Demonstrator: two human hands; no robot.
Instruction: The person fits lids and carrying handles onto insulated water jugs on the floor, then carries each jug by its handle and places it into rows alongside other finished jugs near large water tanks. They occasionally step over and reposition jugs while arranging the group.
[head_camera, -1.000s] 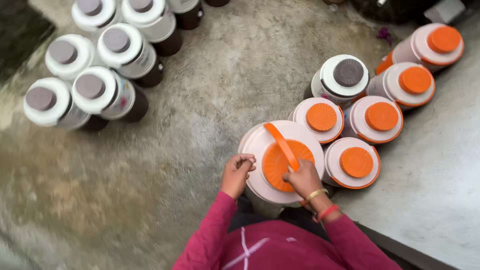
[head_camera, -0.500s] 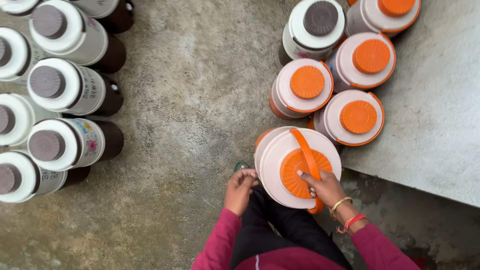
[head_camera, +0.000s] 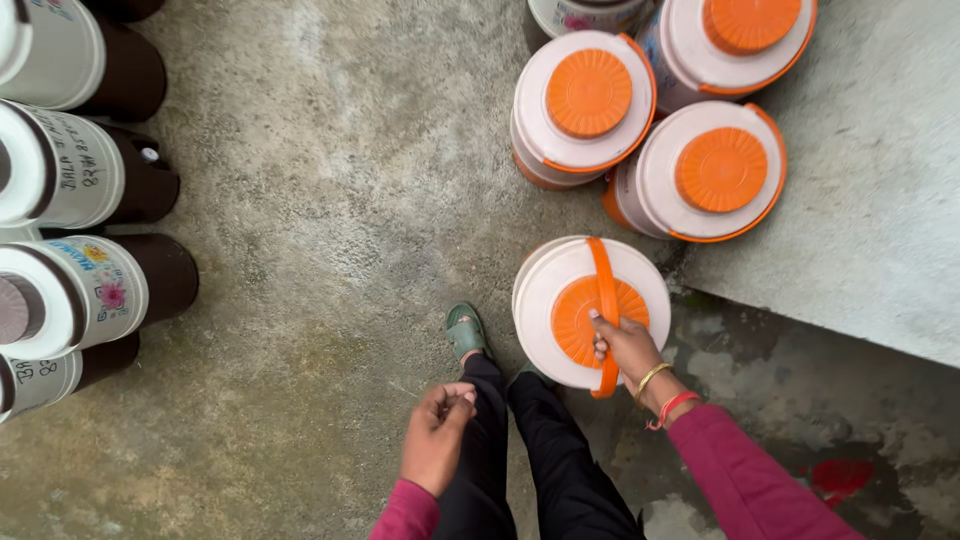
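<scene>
One hand carrying a big jug, lots of room for a wobble

Right hand (head_camera: 628, 345) has its fingers curled shut around the orange strap handle (head_camera: 606, 300) of a round white plastic water jug with an orange ribbed lid (head_camera: 590, 312), hanging just beside the green sandal (head_camera: 466, 330). Left hand (head_camera: 436, 436) is loosely curled, holding nothing I can see. Risk as I see it: a one-handed grip near the handle's end could let the jug tilt and swing into the leg, or clip the two matching orange-lidded jugs (head_camera: 585, 105) just beyond it by the raised concrete ledge (head_camera: 880, 200). The wet-looking floor (head_camera: 300, 250) could mean a slip.
</scene>
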